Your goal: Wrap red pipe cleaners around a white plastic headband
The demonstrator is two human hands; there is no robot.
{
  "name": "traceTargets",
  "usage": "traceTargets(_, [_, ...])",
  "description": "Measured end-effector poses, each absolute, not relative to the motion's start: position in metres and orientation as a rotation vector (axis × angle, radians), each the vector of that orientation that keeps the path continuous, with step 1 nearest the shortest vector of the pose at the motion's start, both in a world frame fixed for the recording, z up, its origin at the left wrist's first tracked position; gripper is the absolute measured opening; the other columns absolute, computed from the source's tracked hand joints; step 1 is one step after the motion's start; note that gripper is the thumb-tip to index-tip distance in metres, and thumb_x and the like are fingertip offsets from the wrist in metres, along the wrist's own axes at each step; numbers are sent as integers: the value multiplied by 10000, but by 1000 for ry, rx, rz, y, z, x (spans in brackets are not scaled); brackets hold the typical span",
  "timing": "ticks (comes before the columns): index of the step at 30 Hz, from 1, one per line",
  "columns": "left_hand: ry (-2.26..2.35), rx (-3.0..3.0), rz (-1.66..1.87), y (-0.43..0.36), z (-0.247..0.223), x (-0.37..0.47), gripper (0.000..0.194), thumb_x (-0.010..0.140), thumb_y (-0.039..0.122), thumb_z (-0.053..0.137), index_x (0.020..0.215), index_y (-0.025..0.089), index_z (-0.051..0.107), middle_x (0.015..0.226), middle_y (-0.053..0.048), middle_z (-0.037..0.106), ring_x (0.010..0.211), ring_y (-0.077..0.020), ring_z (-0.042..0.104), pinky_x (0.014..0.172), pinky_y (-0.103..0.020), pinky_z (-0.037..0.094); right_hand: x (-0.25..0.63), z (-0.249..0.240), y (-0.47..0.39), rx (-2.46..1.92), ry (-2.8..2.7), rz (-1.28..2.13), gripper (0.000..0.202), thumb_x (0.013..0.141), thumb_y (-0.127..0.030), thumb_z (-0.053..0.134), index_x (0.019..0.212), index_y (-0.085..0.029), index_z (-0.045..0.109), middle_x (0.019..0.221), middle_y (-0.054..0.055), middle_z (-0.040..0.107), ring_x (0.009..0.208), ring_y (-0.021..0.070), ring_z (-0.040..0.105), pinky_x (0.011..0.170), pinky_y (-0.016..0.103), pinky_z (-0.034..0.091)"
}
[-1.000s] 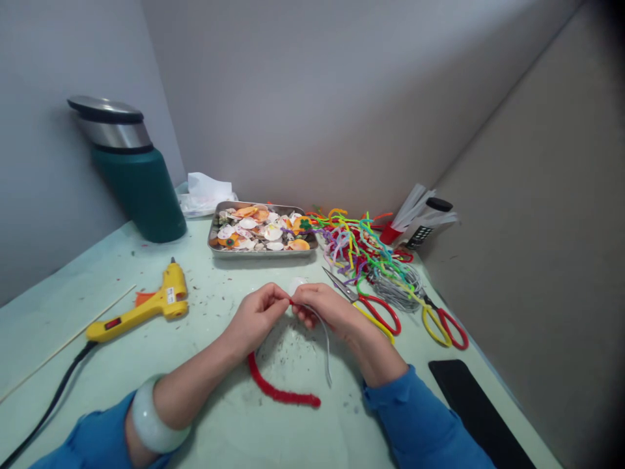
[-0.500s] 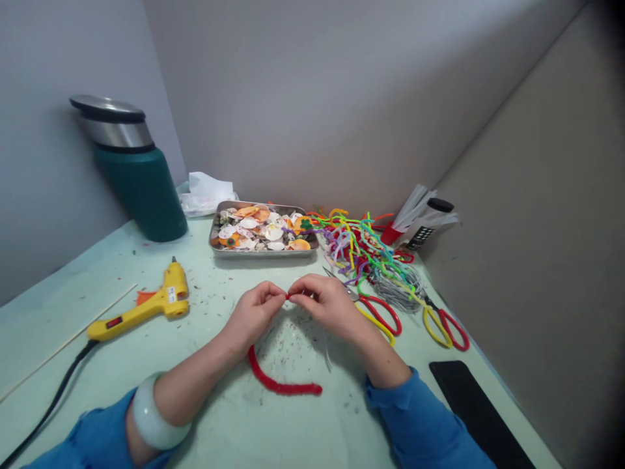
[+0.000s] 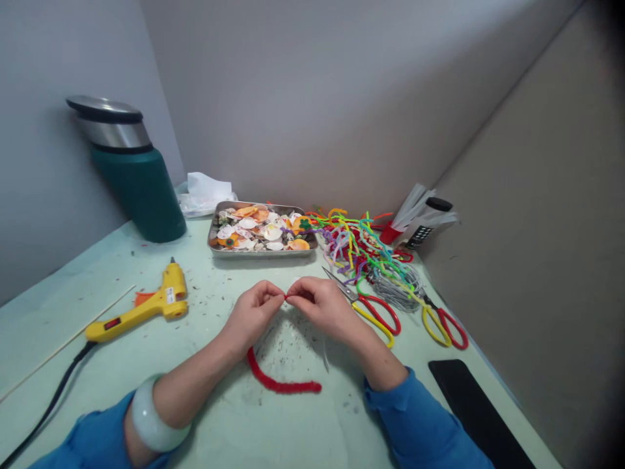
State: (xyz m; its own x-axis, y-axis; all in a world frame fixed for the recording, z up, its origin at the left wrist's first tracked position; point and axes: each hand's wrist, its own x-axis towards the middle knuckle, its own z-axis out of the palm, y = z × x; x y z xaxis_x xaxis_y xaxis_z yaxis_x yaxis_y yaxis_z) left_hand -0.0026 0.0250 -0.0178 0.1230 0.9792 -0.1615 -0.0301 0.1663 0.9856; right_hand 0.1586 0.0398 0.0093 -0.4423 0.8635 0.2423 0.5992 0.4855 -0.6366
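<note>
Over the middle of the table, my left hand (image 3: 254, 311) and my right hand (image 3: 321, 306) meet fingertip to fingertip, each in a pinch. Between the tips a tiny bit of red pipe cleaner (image 3: 286, 298) shows; the fingers hide most of it. Below them a thicker red pipe cleaner (image 3: 283, 385) curves out from under my left wrist along the tabletop. Whether it joins the pinched bit cannot be seen. Beside my right hand lies a pair of scissors (image 3: 378, 312) with red and yellow handles, and a thin pale strip (image 3: 325, 355) lies under that wrist.
A yellow glue gun (image 3: 146, 312) and a thin stick (image 3: 68, 342) lie left, near a green bottle (image 3: 139, 189). Behind my hands stands a metal tray (image 3: 263, 254) of shells. Rightward are colourful pipe cleaners (image 3: 364, 241), more scissors (image 3: 444, 326) and a black flat object (image 3: 473, 404).
Both hands keep their pinch in almost the same place. Less red shows between the fingertips, and the whole view has shifted slightly.
</note>
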Motion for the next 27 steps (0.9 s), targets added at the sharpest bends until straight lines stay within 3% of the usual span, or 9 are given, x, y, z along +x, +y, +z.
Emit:
traceTargets(5, [1155,1127,1015,25,-19,-3,202,735,354,597,761,172,515,467,108,361,365,-28,254,378,-174,169,157,10,39,-1226,-2141,740,83,806,-183,559,759,-165,625,709,2,610,643,112,510,599,221,364])
traceTargets(12, [1152,1095,1026,23,-15,-1,187,733,338,592,747,174,503,441,113,337,356,-28,246,378,-172,166,161,7,44,-1228,-1877,1191,147,828,-263,504,773,-157,590,675,-9,576,545,93,527,522,205,397])
traceTargets(27, [1152,1077,1028,24,-12,-1,179,720,325,597,745,172,508,451,107,345,359,-27,252,379,-172,160,162,3,45,-1187,-1909,1167,114,802,-234,538,812,-162,627,667,-13,576,555,93,509,524,207,388])
